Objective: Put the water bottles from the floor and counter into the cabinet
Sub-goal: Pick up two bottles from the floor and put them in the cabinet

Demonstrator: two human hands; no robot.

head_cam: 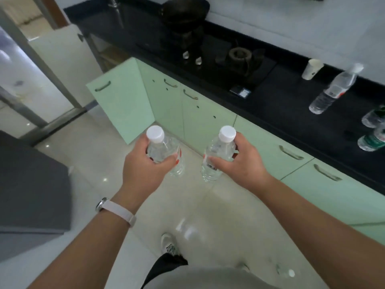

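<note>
I count two bottles in my hands, one [164, 151] in the left, one [217, 155] in the right. Three more on the tabletop: [333, 90], [374, 116], [371, 140]. One paper cup [311, 69]. One open cabinet door [123, 101].

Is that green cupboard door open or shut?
Open. The green cabinet door swings out over the floor, away from the shut doors beside it.

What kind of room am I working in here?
Most likely a home kitchen. A black counter carries a gas stove with a dark wok on it, and pale green cabinets run beneath, one door standing open.
</note>
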